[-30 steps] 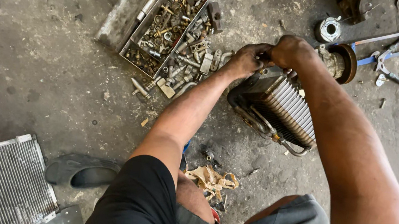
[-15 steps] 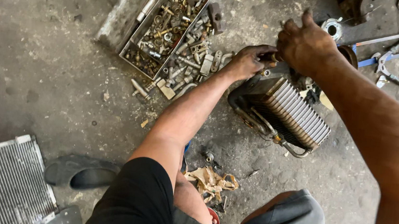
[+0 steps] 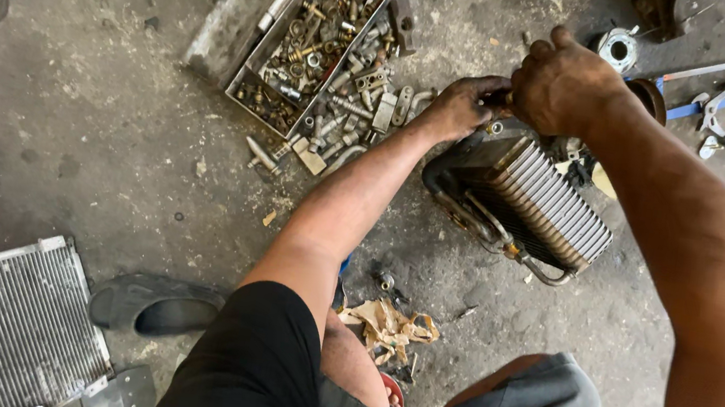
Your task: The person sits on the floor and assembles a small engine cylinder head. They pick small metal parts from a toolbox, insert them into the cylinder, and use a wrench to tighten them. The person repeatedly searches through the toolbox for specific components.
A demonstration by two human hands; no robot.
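While the finned cooling coil [image 3: 531, 200] lay on the concrete floor [image 3: 87, 124], the left hand [image 3: 461, 105] gripped its top end and the right hand [image 3: 564, 82] curled closed over the same end. A tray of bolts [image 3: 326, 31] sat just left; bare floor opened beyond.

The coil [image 3: 535, 201] is dull ribbed metal with grimy dark tubing, the tray [image 3: 251, 86] holds brassy and grey steel fittings [image 3: 336, 27], the floor [image 3: 63, 92] is rough stained concrete, and the slipper [image 3: 156, 305] is matt rubber.
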